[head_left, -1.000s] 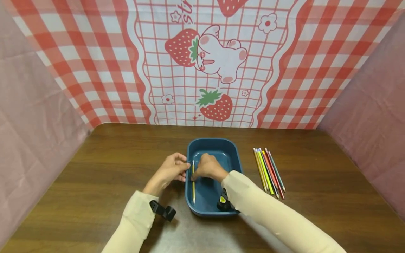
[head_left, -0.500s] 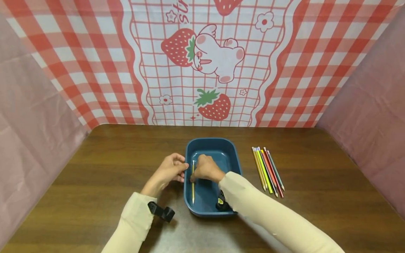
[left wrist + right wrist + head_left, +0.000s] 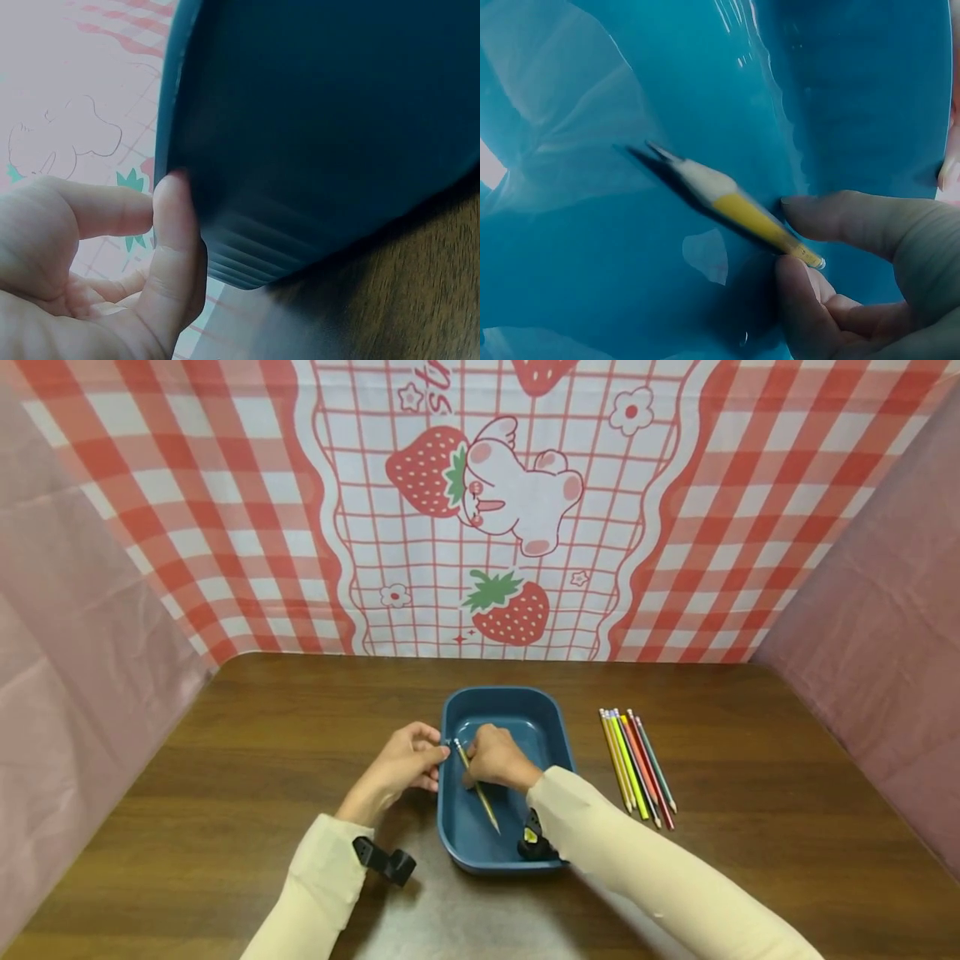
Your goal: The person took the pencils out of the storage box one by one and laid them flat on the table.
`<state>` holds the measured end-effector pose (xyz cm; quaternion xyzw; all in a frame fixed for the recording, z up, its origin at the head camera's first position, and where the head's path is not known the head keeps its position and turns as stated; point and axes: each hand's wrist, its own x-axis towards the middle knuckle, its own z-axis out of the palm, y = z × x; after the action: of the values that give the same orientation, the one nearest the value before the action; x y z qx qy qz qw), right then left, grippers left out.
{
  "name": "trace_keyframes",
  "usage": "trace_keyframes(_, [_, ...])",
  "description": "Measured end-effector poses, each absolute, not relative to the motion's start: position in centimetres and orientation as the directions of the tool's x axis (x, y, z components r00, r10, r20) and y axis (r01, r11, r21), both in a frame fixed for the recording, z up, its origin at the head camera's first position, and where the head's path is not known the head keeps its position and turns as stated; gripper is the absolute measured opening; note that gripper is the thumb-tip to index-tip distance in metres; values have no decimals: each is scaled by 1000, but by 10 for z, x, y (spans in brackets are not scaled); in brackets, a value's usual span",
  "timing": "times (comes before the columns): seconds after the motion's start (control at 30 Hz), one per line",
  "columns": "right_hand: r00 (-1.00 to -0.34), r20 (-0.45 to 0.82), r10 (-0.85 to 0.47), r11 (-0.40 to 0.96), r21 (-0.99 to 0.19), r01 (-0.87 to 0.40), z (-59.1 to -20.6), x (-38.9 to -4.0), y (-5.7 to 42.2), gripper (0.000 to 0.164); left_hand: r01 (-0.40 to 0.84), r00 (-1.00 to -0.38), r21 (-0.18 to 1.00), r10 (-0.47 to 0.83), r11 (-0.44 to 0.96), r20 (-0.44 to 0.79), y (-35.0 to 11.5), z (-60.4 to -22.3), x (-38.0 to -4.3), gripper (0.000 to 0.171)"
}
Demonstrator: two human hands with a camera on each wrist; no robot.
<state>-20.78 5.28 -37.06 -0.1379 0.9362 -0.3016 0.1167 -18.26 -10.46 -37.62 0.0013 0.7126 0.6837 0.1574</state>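
Observation:
A blue rectangular bin (image 3: 495, 866) stands on the table. At its left wall, my left hand (image 3: 397, 764) pinches the rim between thumb and fingers, as the left wrist view shows of the bin's side (image 3: 315, 150). My right hand (image 3: 497, 756) reaches down inside the bin. Its thumb and forefinger pinch a yellow pencil (image 3: 754, 217) with a sharpened dark tip. From above, the pencil (image 3: 486, 807) slants, its eraser end beside the left wall and its point toward the middle of the bin floor.
Right of the bin lies a loose bunch of several coloured pencils (image 3: 637, 768) on the brown wooden table (image 3: 300, 727). A strawberry-patterned cloth (image 3: 510, 527) hangs behind the table, and pink cloth (image 3: 862, 568) covers the sides.
The pencil lay along the bin's left wall; its point has swung right, so it now slants. My right hand has shifted slightly right with it. The left hand stays on the rim.

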Motion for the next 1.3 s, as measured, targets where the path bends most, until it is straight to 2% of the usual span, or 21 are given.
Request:
trace_keyframes(0.47, [-939, -174, -298, 799, -584, -145, -369, -209, 52, 46, -212, -951, 975, 216, 70, -222, -106, -377, -184, 24])
trace_keyframes(0.77, [-941, -202, -271, 779, -620, -92, -366, -212, 56, 19, -217, -950, 974, 213, 69, -227, -106, -377, -184, 21])
trace_keyframes(1.0, [-941, -223, -255, 769, -637, -57, -362, -217, 63, 24, -214, -952, 974, 208, 70, -224, -105, -375, -185, 20])
trace_keyframes(1.3, [-942, -236, -237, 742, -670, -19, -352, -220, 74, 21, -221, -953, 973, 199, 64, -230, -104, -376, -184, 21])
